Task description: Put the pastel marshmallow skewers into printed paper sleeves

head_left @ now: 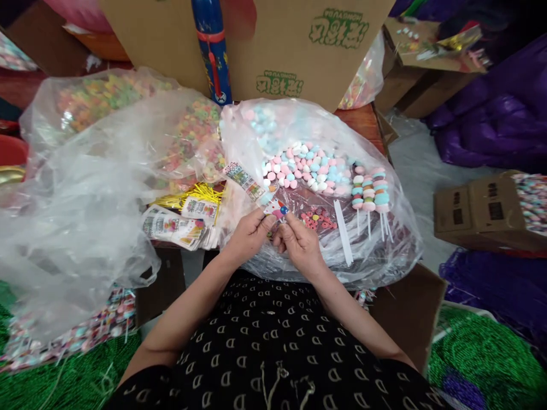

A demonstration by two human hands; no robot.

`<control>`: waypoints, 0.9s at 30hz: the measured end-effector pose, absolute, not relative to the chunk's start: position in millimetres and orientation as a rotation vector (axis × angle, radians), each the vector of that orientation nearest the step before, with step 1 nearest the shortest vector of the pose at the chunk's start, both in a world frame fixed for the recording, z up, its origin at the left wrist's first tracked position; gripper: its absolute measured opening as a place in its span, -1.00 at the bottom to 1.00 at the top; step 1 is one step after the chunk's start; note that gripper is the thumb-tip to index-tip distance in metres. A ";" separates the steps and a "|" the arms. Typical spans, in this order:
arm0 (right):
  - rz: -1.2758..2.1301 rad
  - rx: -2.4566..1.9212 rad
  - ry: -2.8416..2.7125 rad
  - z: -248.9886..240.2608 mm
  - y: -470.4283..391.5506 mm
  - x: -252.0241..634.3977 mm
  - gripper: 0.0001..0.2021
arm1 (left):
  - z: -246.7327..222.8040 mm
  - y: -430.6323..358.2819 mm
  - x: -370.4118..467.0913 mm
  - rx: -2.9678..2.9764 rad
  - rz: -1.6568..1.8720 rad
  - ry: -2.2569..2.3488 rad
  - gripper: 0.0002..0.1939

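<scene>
Close together over the near edge of the plastic sheet, both hands grip the end of a printed clear candy bag (pixel 244 180). My left hand (pixel 248 236) pinches one side of it with the thumb on top. On the other side, the fingers of my right hand (pixel 300 244) are curled in and pinching. Whatever lies beneath the fingers is hidden. Just beyond are loose pink, white and blue marshmallow candies (pixel 305 168). Red ring candies (pixel 327 219) lie by my right hand, with white sticks (pixel 343 233) farther right. Several candy skewers (pixel 368 191) rest at the right.
Left of my hands are a stack of printed bags (pixel 173 228) and yellow twist ties (pixel 209 193). A large clear bag of ring candies (pixel 106 99) spreads behind them. A cardboard box (pixel 282 51) and a blue bottle-shaped object (pixel 211 51) stand at the back.
</scene>
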State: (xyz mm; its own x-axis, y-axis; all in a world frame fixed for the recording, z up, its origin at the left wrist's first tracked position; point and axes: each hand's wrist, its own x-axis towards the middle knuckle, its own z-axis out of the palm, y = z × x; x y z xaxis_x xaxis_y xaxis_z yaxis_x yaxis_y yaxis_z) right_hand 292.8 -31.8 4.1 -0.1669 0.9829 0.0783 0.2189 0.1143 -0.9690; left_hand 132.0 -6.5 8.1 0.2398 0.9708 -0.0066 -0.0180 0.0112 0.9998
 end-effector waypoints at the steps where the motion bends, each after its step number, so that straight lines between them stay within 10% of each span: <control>1: 1.117 -1.216 -1.554 2.4 -31.4 291.6 -0.59 | 6.4 -7.2 132.7 1.285 1.013 0.998 -0.62; 16: 0.735 -1.247 -1.741 -14.3 -34.1 286.2 -0.64 | 28.8 5.2 144.4 0.551 1.168 0.709 -0.45; 27: 1.099 -1.149 -1.688 3.1 -31.1 299.8 -0.68 | 23.0 -1.5 148.4 0.649 1.093 0.707 -0.54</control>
